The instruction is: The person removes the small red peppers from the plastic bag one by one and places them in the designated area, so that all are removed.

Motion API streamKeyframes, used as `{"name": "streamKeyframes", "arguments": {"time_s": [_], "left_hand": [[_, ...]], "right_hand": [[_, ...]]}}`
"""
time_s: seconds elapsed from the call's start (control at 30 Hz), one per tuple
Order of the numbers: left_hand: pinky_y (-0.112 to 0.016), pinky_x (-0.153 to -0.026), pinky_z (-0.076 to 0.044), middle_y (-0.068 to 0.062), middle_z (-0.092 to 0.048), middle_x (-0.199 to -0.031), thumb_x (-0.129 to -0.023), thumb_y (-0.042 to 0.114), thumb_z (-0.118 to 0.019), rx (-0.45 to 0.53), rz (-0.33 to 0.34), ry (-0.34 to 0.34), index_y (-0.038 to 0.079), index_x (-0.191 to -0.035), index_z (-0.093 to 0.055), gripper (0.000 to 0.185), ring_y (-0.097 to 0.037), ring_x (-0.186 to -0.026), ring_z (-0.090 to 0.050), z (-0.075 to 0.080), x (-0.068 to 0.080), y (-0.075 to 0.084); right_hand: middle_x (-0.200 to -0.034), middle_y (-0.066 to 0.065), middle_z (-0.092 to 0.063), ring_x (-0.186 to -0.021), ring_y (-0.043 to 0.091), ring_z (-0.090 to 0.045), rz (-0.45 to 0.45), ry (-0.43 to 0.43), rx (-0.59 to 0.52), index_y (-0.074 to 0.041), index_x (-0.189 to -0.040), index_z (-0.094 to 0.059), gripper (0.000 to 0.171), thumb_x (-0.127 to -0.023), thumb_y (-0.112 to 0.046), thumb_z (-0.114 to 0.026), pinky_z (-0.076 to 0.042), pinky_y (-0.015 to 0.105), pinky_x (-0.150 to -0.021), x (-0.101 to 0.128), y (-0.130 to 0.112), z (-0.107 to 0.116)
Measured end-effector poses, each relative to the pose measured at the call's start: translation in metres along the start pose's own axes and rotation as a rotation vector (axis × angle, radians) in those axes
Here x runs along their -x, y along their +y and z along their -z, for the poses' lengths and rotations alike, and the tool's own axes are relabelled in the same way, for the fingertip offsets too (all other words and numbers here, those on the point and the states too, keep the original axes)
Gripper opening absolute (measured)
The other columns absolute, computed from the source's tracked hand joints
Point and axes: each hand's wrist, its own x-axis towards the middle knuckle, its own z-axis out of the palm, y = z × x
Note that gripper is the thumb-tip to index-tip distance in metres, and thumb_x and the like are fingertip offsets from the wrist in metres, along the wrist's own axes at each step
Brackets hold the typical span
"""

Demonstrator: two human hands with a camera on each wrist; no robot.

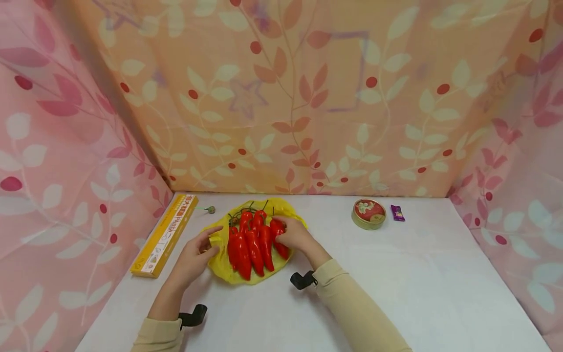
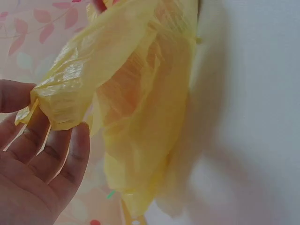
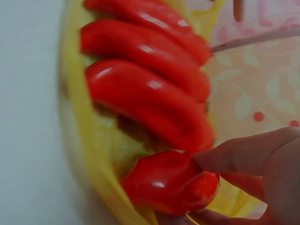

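Observation:
Several shiny red peppers (image 1: 255,242) with dark stems lie side by side on a spread yellow plastic bag (image 1: 239,278). My right hand (image 1: 293,233) grips the rightmost pepper (image 1: 281,250) near its stem end, thumb and fingers on either side, as the right wrist view also shows on that pepper (image 3: 164,183). At the bag's left side, my left hand (image 1: 191,259) pinches the raised edge of the yellow bag (image 2: 70,93) between thumb and fingertips. The peppers are mostly hidden behind the plastic in the left wrist view.
A long yellow pasta box (image 1: 164,237) lies at the left, with a small green item (image 1: 211,209) beside it. Toward the back right are a round red-and-gold tin (image 1: 369,214) and a small purple packet (image 1: 398,213). Patterned curtains (image 1: 281,98) enclose the white table (image 1: 396,293).

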Motion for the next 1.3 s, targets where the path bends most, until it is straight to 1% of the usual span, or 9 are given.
{"name": "streamKeyframes", "arguments": {"time_s": [0.1,0.27,0.37,0.47,0.6,0.8,0.97,1.13,1.3], "left_hand": [[-0.027,-0.076,-0.051,-0.01,-0.061,-0.111,-0.1,0.017,-0.06,-0.045,-0.021,0.017,0.026,-0.146,-0.053,0.047,-0.026,-0.098,-0.053,0.0,0.0,0.002],[-0.026,-0.069,-0.05,-0.009,-0.056,-0.097,-0.1,0.022,-0.062,-0.095,-0.019,0.02,0.023,-0.14,-0.059,0.04,-0.024,-0.093,-0.052,0.0,0.001,0.005],[-0.027,-0.071,-0.05,-0.01,-0.057,-0.1,-0.1,0.024,-0.062,-0.094,-0.01,0.018,0.022,-0.139,-0.06,0.039,-0.025,-0.095,-0.052,0.0,0.0,0.004],[-0.028,-0.078,-0.051,-0.01,-0.061,-0.116,-0.101,0.028,-0.062,-0.081,-0.001,0.017,0.023,-0.139,-0.06,0.039,-0.025,-0.101,-0.052,0.001,0.0,0.002],[-0.028,-0.082,-0.05,-0.011,-0.06,-0.13,-0.101,0.031,-0.062,-0.065,0.003,0.015,0.022,-0.14,-0.06,0.04,-0.026,-0.106,-0.051,0.003,0.001,0.0],[-0.025,-0.075,-0.05,-0.011,-0.061,-0.113,-0.1,0.032,-0.064,-0.049,0.0,0.028,0.02,-0.139,-0.062,0.041,-0.026,-0.099,-0.051,0.004,0.004,-0.002],[-0.025,-0.075,-0.049,-0.01,-0.06,-0.107,-0.098,0.038,-0.067,-0.004,0.012,0.025,0.019,-0.137,-0.063,0.044,-0.025,-0.098,-0.05,0.004,0.003,-0.003],[-0.024,-0.077,-0.05,-0.01,-0.06,-0.116,-0.098,0.038,-0.066,0.021,0.05,0.019,0.02,-0.137,-0.063,0.044,-0.024,-0.102,-0.049,0.003,0.002,-0.005],[-0.024,-0.08,-0.051,-0.01,-0.06,-0.127,-0.097,0.039,-0.068,0.024,0.056,0.012,0.019,-0.137,-0.063,0.046,-0.024,-0.105,-0.049,0.003,0.001,-0.004]], "right_hand": [[-0.134,0.017,-0.06,-0.116,0.033,-0.057,-0.013,-0.003,-0.089,-0.018,-0.146,-0.056,0.065,-0.084,-0.007,-0.071,-0.059,0.042,-0.085,0.007,-0.004,0.007],[-0.134,0.017,-0.059,-0.12,0.035,-0.058,0.006,-0.054,-0.247,-0.022,-0.147,-0.055,0.066,-0.085,-0.011,-0.074,-0.06,0.041,-0.085,0.022,-0.008,0.018],[-0.134,0.015,-0.058,-0.117,0.033,-0.06,0.028,-0.069,-0.306,-0.024,-0.148,-0.053,0.067,-0.086,-0.013,-0.076,-0.06,0.042,-0.084,0.033,-0.01,0.027],[-0.136,0.014,-0.056,-0.112,0.032,-0.062,0.041,-0.067,-0.346,-0.025,-0.15,-0.05,0.068,-0.087,-0.014,-0.075,-0.06,0.042,-0.085,0.046,-0.009,0.038],[-0.138,0.013,-0.056,-0.106,0.03,-0.066,0.035,-0.039,-0.355,-0.025,-0.151,-0.048,0.07,-0.088,-0.014,-0.075,-0.06,0.042,-0.084,0.062,0.001,0.054],[-0.14,0.01,-0.056,-0.113,0.031,-0.062,-0.012,0.018,-0.3,-0.032,-0.149,-0.049,0.071,-0.087,-0.017,-0.077,-0.06,0.043,-0.082,0.09,0.016,0.082],[-0.144,0.013,-0.052,-0.12,0.036,-0.057,-0.035,0.064,-0.286,-0.032,-0.149,-0.048,0.07,-0.088,-0.017,-0.077,-0.06,0.044,-0.081,0.117,0.029,0.107],[-0.146,0.019,-0.049,-0.12,0.039,-0.057,-0.05,0.114,-0.272,-0.025,-0.152,-0.046,0.07,-0.089,-0.016,-0.076,-0.06,0.045,-0.082,0.137,0.049,0.13],[-0.147,0.023,-0.047,-0.121,0.041,-0.058,-0.083,0.136,-0.261,-0.02,-0.154,-0.043,0.07,-0.091,-0.018,-0.074,-0.059,0.047,-0.086,0.156,0.075,0.151]]}}
